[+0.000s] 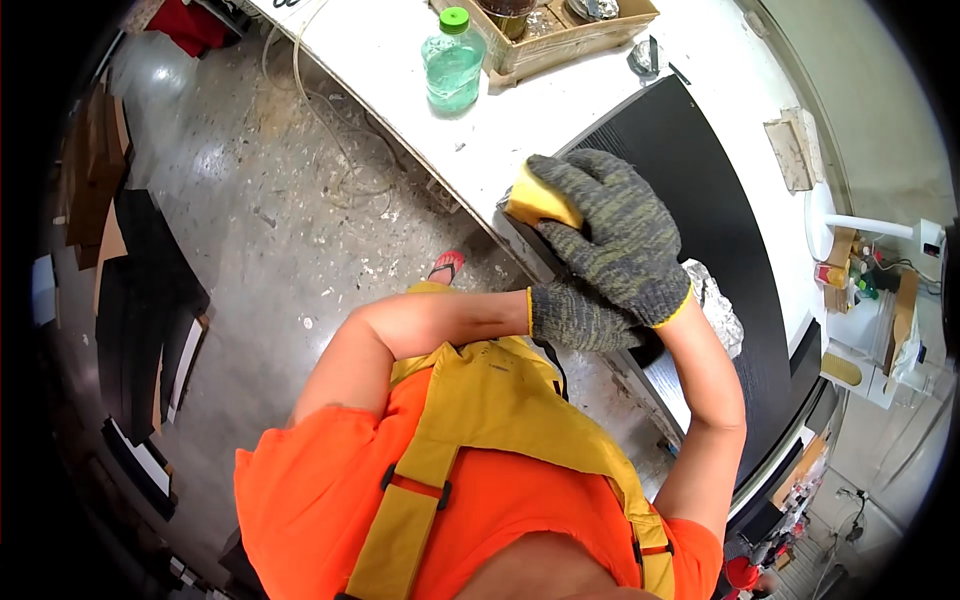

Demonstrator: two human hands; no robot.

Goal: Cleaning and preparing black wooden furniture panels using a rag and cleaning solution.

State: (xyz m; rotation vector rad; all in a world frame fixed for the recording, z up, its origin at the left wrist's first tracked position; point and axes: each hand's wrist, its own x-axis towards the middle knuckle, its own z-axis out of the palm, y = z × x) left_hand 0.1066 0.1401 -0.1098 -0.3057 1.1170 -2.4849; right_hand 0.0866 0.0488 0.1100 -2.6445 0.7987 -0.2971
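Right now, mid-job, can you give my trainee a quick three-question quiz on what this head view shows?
1. True or false: the right hand presses a yellow sponge against the edge of the black panel.
2. Multiple choice: the green-capped clear bottle stands (A) on the floor, (B) on the white table beside the cardboard tray, (C) on the black panel.
3. Fill in: both hands wear grey knitted ____; the left hand lies under the right wrist.

Key: 1 true; 2 B; 3 gloves.
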